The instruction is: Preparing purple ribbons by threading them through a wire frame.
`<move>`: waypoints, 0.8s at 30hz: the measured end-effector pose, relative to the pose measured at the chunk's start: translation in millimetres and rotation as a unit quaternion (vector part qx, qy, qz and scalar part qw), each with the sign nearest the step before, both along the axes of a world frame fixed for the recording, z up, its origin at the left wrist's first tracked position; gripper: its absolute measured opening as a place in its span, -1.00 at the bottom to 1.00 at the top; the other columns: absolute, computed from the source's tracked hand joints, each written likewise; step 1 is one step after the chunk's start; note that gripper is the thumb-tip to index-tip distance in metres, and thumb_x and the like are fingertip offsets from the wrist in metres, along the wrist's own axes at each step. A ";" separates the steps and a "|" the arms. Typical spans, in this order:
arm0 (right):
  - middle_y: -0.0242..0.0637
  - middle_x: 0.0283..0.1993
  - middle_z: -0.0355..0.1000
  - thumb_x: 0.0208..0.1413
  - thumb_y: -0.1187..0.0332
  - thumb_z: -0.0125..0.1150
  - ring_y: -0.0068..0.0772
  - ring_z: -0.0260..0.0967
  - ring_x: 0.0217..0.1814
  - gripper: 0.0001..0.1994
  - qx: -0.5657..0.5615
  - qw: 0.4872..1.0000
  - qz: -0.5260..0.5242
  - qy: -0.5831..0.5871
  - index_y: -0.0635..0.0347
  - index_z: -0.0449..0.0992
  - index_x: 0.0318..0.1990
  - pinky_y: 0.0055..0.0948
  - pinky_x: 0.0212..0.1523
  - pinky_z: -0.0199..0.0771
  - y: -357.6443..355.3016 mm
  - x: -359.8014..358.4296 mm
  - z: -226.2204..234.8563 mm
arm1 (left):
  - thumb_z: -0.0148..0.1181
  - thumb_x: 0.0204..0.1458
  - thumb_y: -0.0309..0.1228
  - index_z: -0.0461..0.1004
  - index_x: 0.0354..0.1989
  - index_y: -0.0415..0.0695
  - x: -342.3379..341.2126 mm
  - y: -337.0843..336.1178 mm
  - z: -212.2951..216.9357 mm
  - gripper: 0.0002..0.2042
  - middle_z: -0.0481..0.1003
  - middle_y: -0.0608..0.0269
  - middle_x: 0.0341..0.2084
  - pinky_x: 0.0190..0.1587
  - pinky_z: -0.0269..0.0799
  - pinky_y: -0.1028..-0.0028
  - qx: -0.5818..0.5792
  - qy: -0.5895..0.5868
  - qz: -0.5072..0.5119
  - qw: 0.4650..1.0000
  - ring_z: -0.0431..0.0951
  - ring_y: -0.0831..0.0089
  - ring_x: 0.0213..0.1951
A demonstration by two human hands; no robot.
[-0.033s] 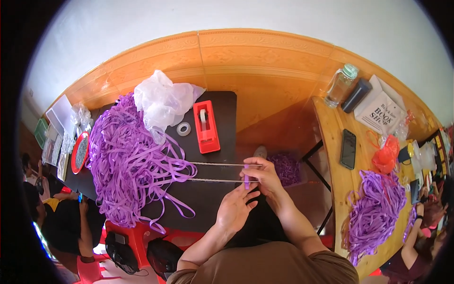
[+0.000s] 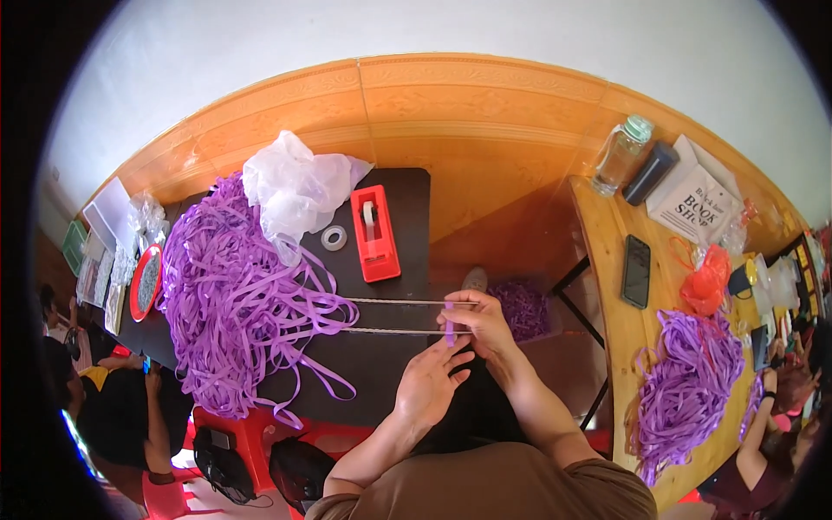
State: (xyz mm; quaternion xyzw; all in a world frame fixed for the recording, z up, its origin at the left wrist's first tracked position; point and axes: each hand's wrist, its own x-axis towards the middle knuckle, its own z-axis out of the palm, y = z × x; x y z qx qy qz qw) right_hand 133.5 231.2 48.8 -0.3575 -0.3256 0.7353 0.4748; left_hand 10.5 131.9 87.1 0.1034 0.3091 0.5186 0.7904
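Note:
A short strip of purple ribbon [image 2: 450, 324] stands across two thin pale rods or cords [image 2: 390, 331] at the near right edge of the dark table. My right hand [image 2: 487, 328] is closed at the strip, thumb and forefinger pinching it beside the rods' right ends. From below, my left hand [image 2: 425, 386] reaches up with its fingertips at the strip's lower end; its other fingers are loosely curled. To the left, the rods run into a large tangled heap of purple ribbon [image 2: 234, 303], which hides their far ends.
Behind the heap lie a white plastic bag [image 2: 299, 195], a tape roll [image 2: 334, 237] and a red tape dispenser [image 2: 376, 234]. A red dish [image 2: 146, 282] sits left. The wooden table [image 2: 598, 251] on the right bears a phone [image 2: 636, 271], a bottle [image 2: 620, 160] and more ribbon [image 2: 689, 390]. People sit at both sides.
The view has shifted very slightly, so the table things sit a little further left. Both hands keep their place at the ribbon strip.

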 end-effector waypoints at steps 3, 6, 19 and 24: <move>-0.13 -0.39 0.51 -0.07 0.58 0.27 -0.33 0.51 -0.41 -0.79 0.001 1.000 0.017 0.009 0.32 0.48 -0.22 -0.40 -0.37 0.54 2.7 7.3 -7.2 | -0.06 0.17 -0.26 0.35 0.07 -0.17 3.8 -6.3 5.0 -0.64 0.33 0.08 0.12 0.00 0.25 0.33 -0.013 0.039 -0.011 0.999 0.37 0.29 0.03; -0.07 -0.38 0.51 -0.07 0.60 0.27 -0.28 0.51 -0.41 -0.80 0.007 0.999 -0.027 0.022 0.34 0.49 -0.24 -0.34 -0.36 0.56 2.2 27.4 -13.3 | -0.03 0.16 -0.33 0.33 0.12 -0.19 6.2 -17.6 6.0 -0.63 0.34 0.05 0.12 -0.02 0.27 0.34 -0.005 0.042 -0.052 0.998 0.39 0.31 0.02; -0.07 -0.21 0.48 -0.03 0.49 0.25 -0.32 0.45 -0.16 -0.67 0.188 0.762 -0.226 -0.577 0.43 0.45 -0.08 -0.43 -0.12 0.42 65.4 187.6 -114.5 | -0.03 0.20 -0.41 0.39 0.10 -0.23 -5.2 -36.0 26.1 -0.68 0.48 0.14 -0.06 -0.03 0.32 0.53 0.166 0.136 -0.193 0.957 0.45 0.50 -0.08; -0.17 -0.36 0.42 0.03 0.60 0.14 -0.42 0.40 -0.32 -0.88 0.358 0.776 -0.303 -0.422 0.36 0.46 -0.25 -0.47 -0.30 0.43 20.5 98.3 -24.2 | -0.05 0.20 -0.48 0.42 0.05 -0.26 -27.2 -49.1 27.1 -0.72 0.49 0.18 -0.12 0.02 0.32 0.53 0.217 0.206 -0.155 0.942 0.44 0.51 -0.07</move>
